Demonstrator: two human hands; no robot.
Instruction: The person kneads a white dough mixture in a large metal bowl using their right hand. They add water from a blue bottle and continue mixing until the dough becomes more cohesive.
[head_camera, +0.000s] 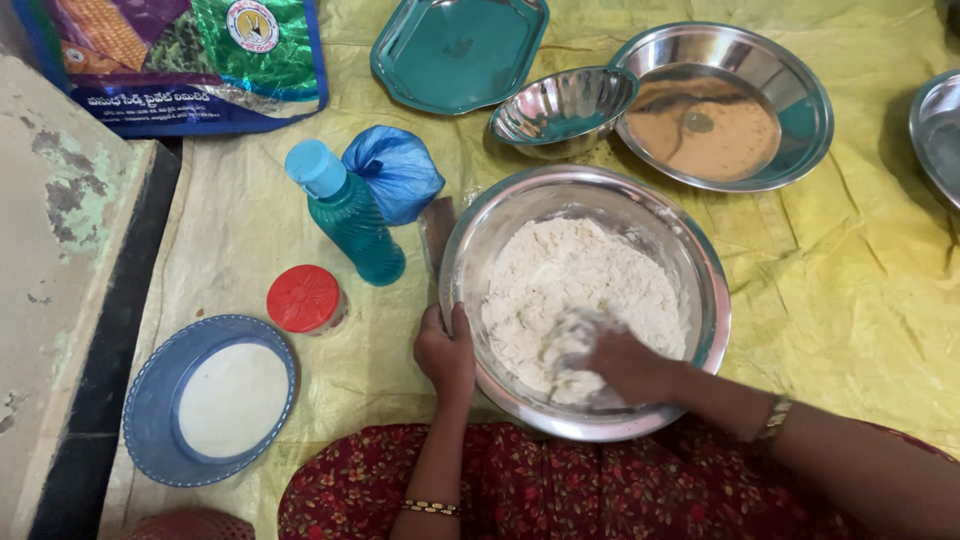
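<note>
the left hand (446, 350) was clamped on the near rim of the steel bowl (700, 290), which sat on the yellow sheet (850, 290) by the knees. the right hand (615, 362) was down in the flour (560, 275), blurred, so i couldn't tell how its fingers stood. a firm rim grip looked key, working from the edges so nothing spilled.

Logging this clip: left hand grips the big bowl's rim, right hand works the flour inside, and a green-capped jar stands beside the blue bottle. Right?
Not quite: the jar's cap is red, as the head view shows. The rest holds: left hand on the bowl's rim, right hand in the flour, beside the bottle.
</note>
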